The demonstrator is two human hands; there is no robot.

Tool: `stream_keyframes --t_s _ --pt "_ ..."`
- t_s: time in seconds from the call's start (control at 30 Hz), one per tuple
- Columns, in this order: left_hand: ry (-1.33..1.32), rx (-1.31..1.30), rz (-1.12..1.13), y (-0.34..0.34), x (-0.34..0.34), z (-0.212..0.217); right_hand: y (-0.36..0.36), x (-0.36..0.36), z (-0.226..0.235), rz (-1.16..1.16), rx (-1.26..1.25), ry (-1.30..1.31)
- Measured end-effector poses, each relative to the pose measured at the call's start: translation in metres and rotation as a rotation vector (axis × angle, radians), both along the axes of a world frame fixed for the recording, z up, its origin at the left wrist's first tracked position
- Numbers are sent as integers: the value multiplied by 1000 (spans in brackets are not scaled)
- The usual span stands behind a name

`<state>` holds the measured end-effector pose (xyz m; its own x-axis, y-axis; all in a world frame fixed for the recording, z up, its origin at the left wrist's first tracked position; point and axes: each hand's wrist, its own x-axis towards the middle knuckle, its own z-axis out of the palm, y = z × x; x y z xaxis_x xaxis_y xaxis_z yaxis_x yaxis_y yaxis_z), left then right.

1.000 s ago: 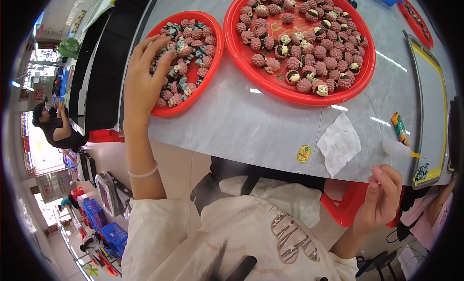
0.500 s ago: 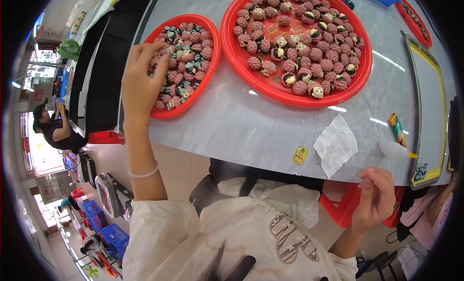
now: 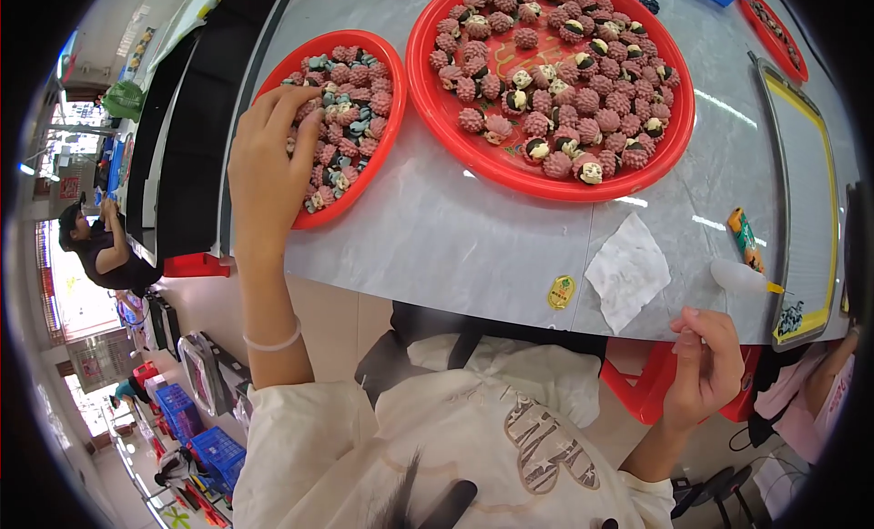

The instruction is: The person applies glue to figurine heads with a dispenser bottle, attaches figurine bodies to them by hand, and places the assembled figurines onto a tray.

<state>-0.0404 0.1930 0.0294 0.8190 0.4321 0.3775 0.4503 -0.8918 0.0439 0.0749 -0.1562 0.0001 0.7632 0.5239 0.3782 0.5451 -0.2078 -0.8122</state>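
My left hand reaches over the left side of the smaller red tray. Its thumb and fingers are curved and apart, the tips close to a heap of small pink ridged pieces mixed with grey-blue bits. Just off the table's front edge, my right hand is raised with thumb and fingers drawn together; whatever may be between them is too small to make out. A bigger round red tray holds many pink ridged pieces, some with black and cream parts.
On the grey table lie a white tissue, a gold oval sticker, an orange-and-green tube and a whitish bottle with a yellow tip. A yellow-edged frame stands right. Another person is far left.
My left hand has shifted slightly, its fingers lower against the heap in the smaller tray. My right hand stays nearly still. The whole view has moved a little.
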Motion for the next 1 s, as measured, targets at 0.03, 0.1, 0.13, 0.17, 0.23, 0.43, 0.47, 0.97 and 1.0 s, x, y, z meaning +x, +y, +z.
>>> stream_keyframes --t_s 0.03,0.1,0.13,0.17,0.23,0.43,0.47,0.97,1.0 --pt "-48 -109 14 -6 0 1 0 0 0 -2 -3 1" --pt "-96 -221 28 -8 0 -2 -1 1 0 -5 -4 15" --pt "-86 -186 -24 -6 0 -6 0 1 1 -5 -7 15" --pt "-76 -150 -76 -5 -1 -7 2 1 2 -7 6 11" --pt "-37 -129 -76 -2 -1 -5 2 2 2 -16 14 6" --pt "68 -41 -23 -38 16 30 -7 6 3 -27 -11 -76" --pt "15 80 -47 -48 25 33 -10 7 2 -57 -23 -70" --pt "-199 -513 -545 -106 72 2 -31 34 0 -414 50 -47" --pt "-197 -514 -546 -110 68 1 -25 38 3 -342 15 -11"
